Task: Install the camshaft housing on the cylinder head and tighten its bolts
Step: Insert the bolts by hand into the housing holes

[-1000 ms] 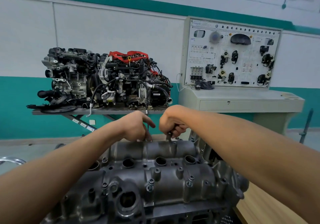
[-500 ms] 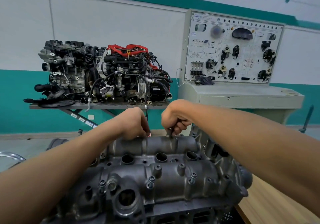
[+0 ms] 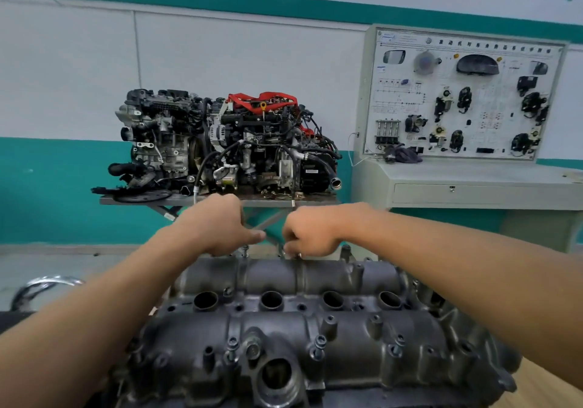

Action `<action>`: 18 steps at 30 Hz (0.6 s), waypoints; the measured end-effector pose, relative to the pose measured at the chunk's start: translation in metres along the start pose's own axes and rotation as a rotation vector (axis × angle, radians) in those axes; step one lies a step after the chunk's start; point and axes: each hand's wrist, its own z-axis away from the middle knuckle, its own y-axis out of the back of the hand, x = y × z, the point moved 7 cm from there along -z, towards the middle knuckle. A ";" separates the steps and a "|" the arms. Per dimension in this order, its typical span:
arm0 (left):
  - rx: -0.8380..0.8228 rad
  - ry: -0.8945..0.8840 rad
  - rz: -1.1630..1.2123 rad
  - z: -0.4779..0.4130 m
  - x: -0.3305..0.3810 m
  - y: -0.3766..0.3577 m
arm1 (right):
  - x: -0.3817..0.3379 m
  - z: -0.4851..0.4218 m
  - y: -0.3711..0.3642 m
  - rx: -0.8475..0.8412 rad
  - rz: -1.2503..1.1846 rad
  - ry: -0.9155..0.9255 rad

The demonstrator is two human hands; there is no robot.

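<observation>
Fingers of right hand curled, pinching a bolt at far edge of camshaft housing. Left hand curled over the same edge above second bolt; its grip is hidden, cannot tell. Housing's long axis runs left-right. Bolts directly below fingertips, hands equally near. Bolt heads blurred; housing's underside cut off.

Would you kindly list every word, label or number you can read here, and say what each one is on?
Nothing can be read with confidence.
Training board header: a row of Chinese characters, too blurred to read.
White sticker on the display engine: too small.
Camshaft housing: no markings visible.
</observation>
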 end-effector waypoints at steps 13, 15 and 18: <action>-0.065 -0.027 0.263 0.023 -0.021 0.011 | -0.027 -0.016 0.034 0.369 -0.056 0.043; 0.059 0.077 0.152 0.021 -0.042 0.017 | -0.038 -0.023 0.030 0.281 -0.117 0.111; 0.128 0.212 0.090 0.031 -0.062 0.011 | -0.049 -0.031 0.022 0.208 -0.111 0.152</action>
